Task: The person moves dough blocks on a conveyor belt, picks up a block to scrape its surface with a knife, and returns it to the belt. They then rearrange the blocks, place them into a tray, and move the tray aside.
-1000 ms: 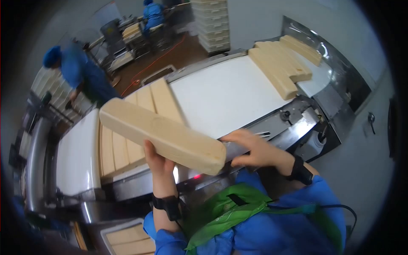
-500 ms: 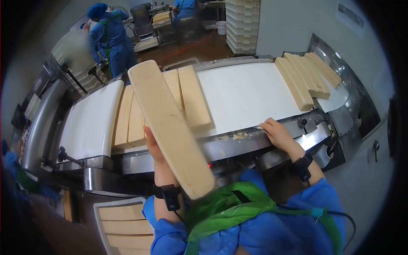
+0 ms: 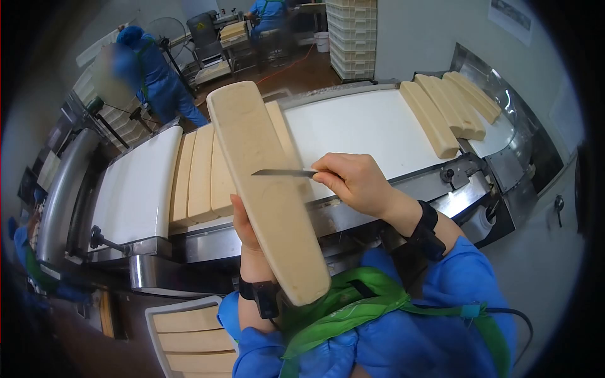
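Note:
A long cream-coloured block [image 3: 271, 208] with rounded ends lies slanted across my view, tilted up in front of my apron. My left hand [image 3: 247, 225] grips it from below and the side; the thumb shows along its left edge, the other fingers are hidden behind it. In my right hand [image 3: 356, 181] is a small knife [image 3: 280, 172], held by its handle end between thumb and bent fingers. Its thin blade points left and overlaps the middle of the block's upper face. Behind the held block, several similar blocks [image 3: 200, 170] lie side by side on the white conveyor belt [image 3: 353, 132].
More blocks [image 3: 430, 121] rest at the belt's right end by a metal chute. A metal rail [image 3: 334, 217] runs along the near side. At lower left stands a grey crate [image 3: 153, 334] of blocks. Co-workers in blue [image 3: 157, 72] and stacked white crates [image 3: 353, 41] are farther back.
My right hand has left the belt's near rail, where bits of scrap lay, and moved up-left with the knife over the block. The held block has shifted slightly right and stands somewhat steeper.

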The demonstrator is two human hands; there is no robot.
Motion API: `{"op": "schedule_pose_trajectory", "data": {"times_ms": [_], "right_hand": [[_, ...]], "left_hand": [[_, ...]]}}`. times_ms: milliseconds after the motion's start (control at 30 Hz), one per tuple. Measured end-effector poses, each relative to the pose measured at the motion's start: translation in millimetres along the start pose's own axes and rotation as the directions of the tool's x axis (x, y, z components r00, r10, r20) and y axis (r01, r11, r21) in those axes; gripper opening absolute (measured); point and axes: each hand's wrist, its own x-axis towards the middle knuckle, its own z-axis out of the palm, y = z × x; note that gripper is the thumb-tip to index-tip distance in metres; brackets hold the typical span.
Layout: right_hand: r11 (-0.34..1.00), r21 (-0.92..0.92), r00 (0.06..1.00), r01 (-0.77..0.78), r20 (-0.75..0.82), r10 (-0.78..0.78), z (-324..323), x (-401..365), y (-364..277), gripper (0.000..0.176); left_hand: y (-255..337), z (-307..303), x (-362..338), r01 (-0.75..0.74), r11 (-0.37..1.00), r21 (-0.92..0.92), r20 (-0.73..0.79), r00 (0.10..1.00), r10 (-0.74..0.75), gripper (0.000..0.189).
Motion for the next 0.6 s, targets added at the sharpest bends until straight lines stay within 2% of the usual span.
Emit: {"op": "schedule_pose_trajectory", "data": {"times_ms": [100, 367, 500, 600], "right_hand": [[0.998, 0.023, 0.997, -0.065, 0.043, 0.064, 1, -3, -4, 0.011], [0.977, 0.114, 0.976, -0.178, 0.147, 0.161, -4, -9, -15, 0.011], [0.986, 0.12, 0.986, -0.112, 0.14, 0.095, -1, -16, -20, 0.011], [0.991, 0.133, 0.984, -0.027, 0.176, 0.004, -1, -26, -25, 0.011]], "left_hand": [[1, 2, 1, -0.015, 1.0, -0.008, 0.03, 0.999, 0.015, 0.081], [1, 27, 1, -0.165, 0.984, 0.072, -0.041, 0.985, 0.168, 0.082], [6, 28, 0, -0.183, 0.976, 0.115, -0.016, 0.982, 0.186, 0.083], [9, 29, 2, -0.186, 0.981, 0.052, -0.019, 0.982, 0.187, 0.085]]}}
